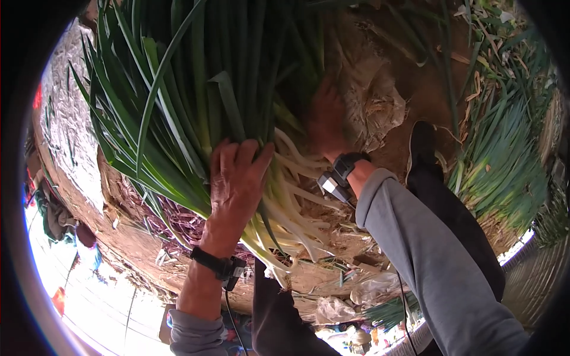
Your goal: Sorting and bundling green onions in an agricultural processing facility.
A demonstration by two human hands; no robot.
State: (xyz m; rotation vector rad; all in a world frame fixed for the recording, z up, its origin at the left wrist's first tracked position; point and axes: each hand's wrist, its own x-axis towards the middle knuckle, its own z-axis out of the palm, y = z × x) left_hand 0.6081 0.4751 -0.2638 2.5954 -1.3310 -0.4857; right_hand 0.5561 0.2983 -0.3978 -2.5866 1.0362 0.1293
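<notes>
A large heap of green onions lies before me, with long green leaves towards the far left and white stems towards the near right. My left hand is on the heap where green turns to white, its fingers curled round some stalks. At the heap's right side, my right hand reaches in under shadow. Its fingers are dark and blurred, so their grip is hidden. Each wrist wears a black strap with a small device, the left device and the right device.
More green onions are piled along the right. A crumpled plastic sheet lies on the dirt right of my right hand. Purplish stalks lie at the left under the leaves. A dark shoe stands at the right.
</notes>
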